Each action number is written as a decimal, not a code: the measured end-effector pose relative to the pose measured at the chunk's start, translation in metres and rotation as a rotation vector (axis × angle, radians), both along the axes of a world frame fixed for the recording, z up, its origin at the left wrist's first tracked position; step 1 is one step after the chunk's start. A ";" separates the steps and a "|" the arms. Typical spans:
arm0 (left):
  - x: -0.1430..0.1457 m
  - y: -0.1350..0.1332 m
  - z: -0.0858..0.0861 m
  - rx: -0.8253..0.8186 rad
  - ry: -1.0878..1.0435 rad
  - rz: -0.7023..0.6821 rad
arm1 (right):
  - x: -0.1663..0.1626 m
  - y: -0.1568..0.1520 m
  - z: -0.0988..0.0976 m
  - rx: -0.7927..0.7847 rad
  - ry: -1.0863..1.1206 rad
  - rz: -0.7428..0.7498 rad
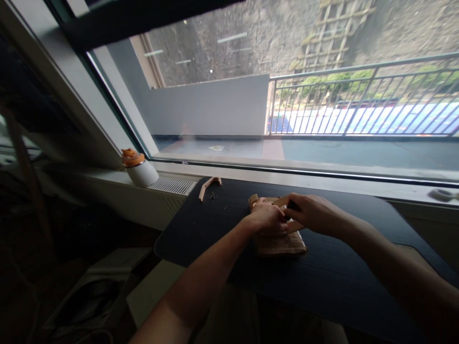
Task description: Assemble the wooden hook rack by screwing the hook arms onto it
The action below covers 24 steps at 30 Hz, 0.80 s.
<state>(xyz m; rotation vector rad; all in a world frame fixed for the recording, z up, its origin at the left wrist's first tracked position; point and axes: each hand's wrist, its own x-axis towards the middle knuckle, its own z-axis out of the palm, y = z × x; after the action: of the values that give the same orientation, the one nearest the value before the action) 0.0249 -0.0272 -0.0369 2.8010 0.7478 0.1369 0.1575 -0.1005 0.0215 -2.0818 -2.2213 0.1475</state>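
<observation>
My left hand [267, 217] is closed over a light-brown, wood-like piece, pressing it down on a flat brown block [280, 246] with rough edges. Close to its right, my right hand [310, 210] has its fingers bent around something small and dark, mostly hidden by the fingers. A pale strip [294, 226] shows below the right fingers and runs towards the left hand. Another tan end [253, 198] sticks out beyond the left knuckles. The fingertips of both hands nearly meet, and what lies between them is partly covered.
On the dark table [215, 239], a curved wooden piece with holes [210, 185] lies at the far left, with small dark bits [212, 196] beside it. A white container with an orange top [139, 169] stands on the sill by the vent grille [175, 185]. A large window rises behind.
</observation>
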 end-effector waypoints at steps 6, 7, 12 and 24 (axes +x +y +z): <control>-0.001 -0.001 0.002 -0.025 -0.002 0.003 | 0.001 -0.001 0.002 -0.020 -0.062 -0.079; -0.001 -0.001 0.002 -0.029 0.000 0.005 | 0.002 -0.002 0.004 -0.024 -0.044 -0.059; -0.002 -0.001 0.004 -0.035 0.004 0.010 | 0.003 -0.008 0.011 -0.004 0.082 0.076; -0.001 -0.003 0.005 -0.030 0.015 0.031 | 0.000 -0.003 0.007 0.009 -0.041 -0.041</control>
<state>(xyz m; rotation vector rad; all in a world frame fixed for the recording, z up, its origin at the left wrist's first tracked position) 0.0239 -0.0305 -0.0318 2.7657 0.7904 0.1088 0.1573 -0.1032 0.0284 -2.1424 -2.1959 0.0922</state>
